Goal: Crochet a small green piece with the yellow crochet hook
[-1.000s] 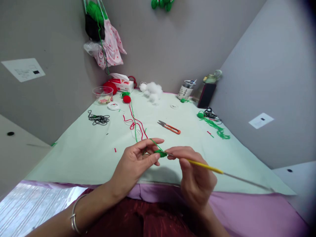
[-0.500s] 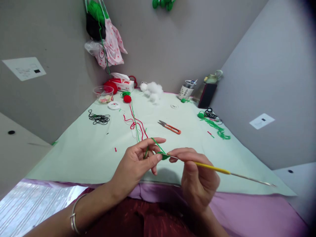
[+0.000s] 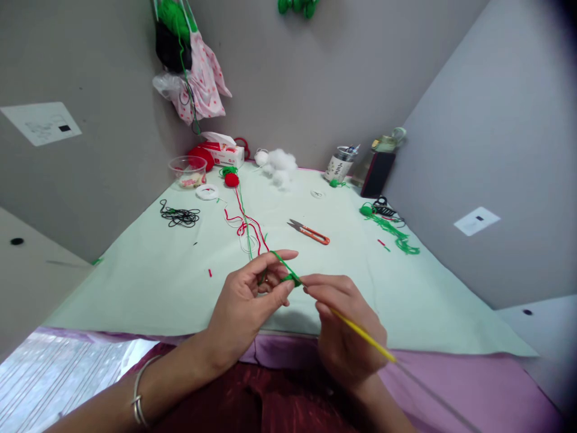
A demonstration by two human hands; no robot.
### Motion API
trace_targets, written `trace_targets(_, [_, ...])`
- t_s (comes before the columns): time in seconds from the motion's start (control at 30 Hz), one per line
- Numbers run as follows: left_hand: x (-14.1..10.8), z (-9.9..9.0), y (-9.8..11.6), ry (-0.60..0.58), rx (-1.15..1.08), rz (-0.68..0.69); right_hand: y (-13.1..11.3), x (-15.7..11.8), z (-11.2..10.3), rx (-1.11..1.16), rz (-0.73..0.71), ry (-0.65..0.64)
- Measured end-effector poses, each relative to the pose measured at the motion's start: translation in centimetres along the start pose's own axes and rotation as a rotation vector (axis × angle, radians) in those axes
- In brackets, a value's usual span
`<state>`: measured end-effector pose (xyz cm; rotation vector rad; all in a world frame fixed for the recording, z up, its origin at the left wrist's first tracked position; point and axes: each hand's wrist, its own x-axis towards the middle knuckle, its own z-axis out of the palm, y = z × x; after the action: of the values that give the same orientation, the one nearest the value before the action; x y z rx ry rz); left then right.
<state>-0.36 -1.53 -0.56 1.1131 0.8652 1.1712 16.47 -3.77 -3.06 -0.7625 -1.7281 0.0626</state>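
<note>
Between thumb and fingers, my left hand [image 3: 250, 297] pinches a small piece of green crochet work [image 3: 293, 279]. A strand of green yarn [image 3: 283, 262] runs over its raised index finger down to the piece. My right hand [image 3: 349, 328] is closed round a crochet hook [image 3: 363, 334] with a yellow grip; its tip meets the green work, partly hidden by my fingers. The hook's far metal end slants down to the right and is blurred. Beyond my hands lie orange thread snips [image 3: 309, 231], apart from both.
Red yarn [image 3: 256, 222] trails from a red ball [image 3: 231, 180] behind my left hand. Black cord [image 3: 179, 213] lies at left, near a clear tub [image 3: 188, 173]. White stuffing [image 3: 280, 165], a pen tin [image 3: 341, 164], a phone [image 3: 377, 174] and green yarn ends [image 3: 396, 234] line the back and right.
The hook has swung so its far end points more steeply down, out toward the bottom edge. My right hand has shifted slightly left and tilted. My left hand still pinches the green work.
</note>
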Motion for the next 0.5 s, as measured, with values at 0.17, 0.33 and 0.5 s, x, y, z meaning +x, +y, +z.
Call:
trace_targets(0.17, [0.25,-0.25,-0.31,0.008,-0.034,-0.029,0.02,0.07,0.13,0.061,0.056,0.025])
trace_targets(0.33, [0.08,-0.24,-0.05,0.064,0.071,0.025,-0.11,0.08,0.10,0.046,0.052,0.013])
trace_targets(0.5, [0.13,-0.17,0.25,0.024,0.067,0.020,-0.13,-0.17,0.45,0.152,0.139,0.114])
